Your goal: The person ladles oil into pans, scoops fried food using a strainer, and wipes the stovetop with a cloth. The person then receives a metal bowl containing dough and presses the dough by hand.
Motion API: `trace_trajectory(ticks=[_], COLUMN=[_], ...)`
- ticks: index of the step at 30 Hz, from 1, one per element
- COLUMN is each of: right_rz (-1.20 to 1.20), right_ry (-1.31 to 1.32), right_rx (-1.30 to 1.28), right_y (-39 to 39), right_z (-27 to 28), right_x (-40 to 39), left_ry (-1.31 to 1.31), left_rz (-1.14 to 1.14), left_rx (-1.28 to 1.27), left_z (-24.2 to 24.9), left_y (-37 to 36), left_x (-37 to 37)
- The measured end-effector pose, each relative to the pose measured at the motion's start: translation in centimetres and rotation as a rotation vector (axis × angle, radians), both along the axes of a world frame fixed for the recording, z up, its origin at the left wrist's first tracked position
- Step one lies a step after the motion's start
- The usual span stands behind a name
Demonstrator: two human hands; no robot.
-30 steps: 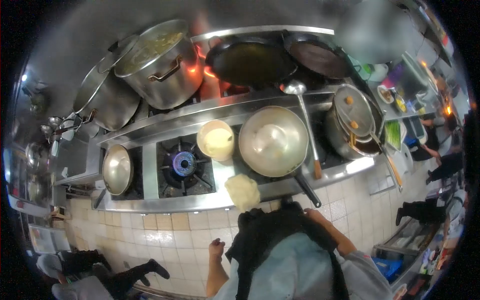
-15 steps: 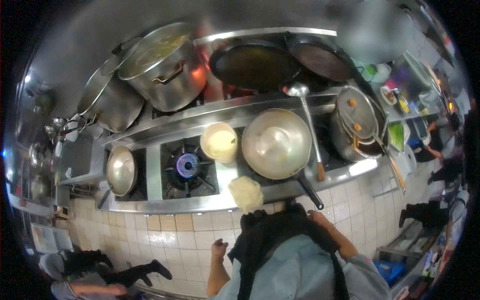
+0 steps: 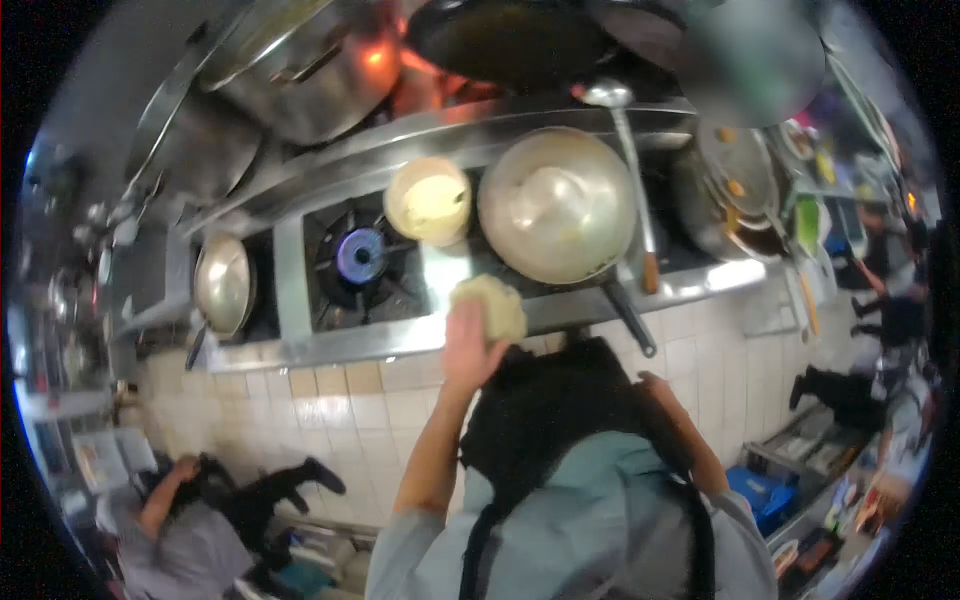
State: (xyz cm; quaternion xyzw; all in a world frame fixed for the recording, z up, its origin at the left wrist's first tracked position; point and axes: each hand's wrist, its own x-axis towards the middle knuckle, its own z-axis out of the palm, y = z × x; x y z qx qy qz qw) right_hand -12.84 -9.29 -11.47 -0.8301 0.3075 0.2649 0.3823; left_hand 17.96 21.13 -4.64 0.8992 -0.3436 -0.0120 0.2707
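Note:
My left hand (image 3: 468, 345) lies against the pale, crumpled cloth (image 3: 492, 308) at the stove's front edge, fingers stretched forward and thumb apart; no firm grip on it shows. Right behind the cloth stands a wok (image 3: 556, 205), its black handle (image 3: 630, 318) pointing toward me. My right hand (image 3: 656, 388) hangs beside my black apron, just below the end of that handle and apart from it; its fingers are too blurred to read. A cream-coloured tub (image 3: 428, 202) with pale yellow contents sits left of the wok.
A lit burner (image 3: 361, 256) glows blue left of the tub. A smaller pan (image 3: 224, 286) stands farther left. Right of the wok are a ladle (image 3: 634, 185) and a pot with strainers (image 3: 738, 175). Large pots (image 3: 310, 90) line the back. Another person (image 3: 180, 540) is at lower left.
My left hand has moved forward from my side onto the cloth. My right hand stays near my side. The view has tilted, so the stove sits higher in the picture.

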Motion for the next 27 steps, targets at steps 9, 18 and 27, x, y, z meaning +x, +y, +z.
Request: trace_trajectory(ticks=[9,18,27], right_rz=[-0.274,-0.121,-0.277], right_ry=[-0.032,0.063,-0.078], right_rx=[0.132,-0.003,0.204], right_y=[-0.5,-2.5,-5.3], right_z=[1.2,2.0,-0.8], right_x=[-3.7,-3.6,-5.5], left_ry=[0.125,-0.011,0.016], left_rz=[-0.397,-0.552,-0.029], left_rx=[-0.026,-0.11,0.269], left_z=[-5.0,-3.7,-4.0], left_y=[-4.0,-10.5,3.0], left_x=[-2.8,-3.9,2.4])
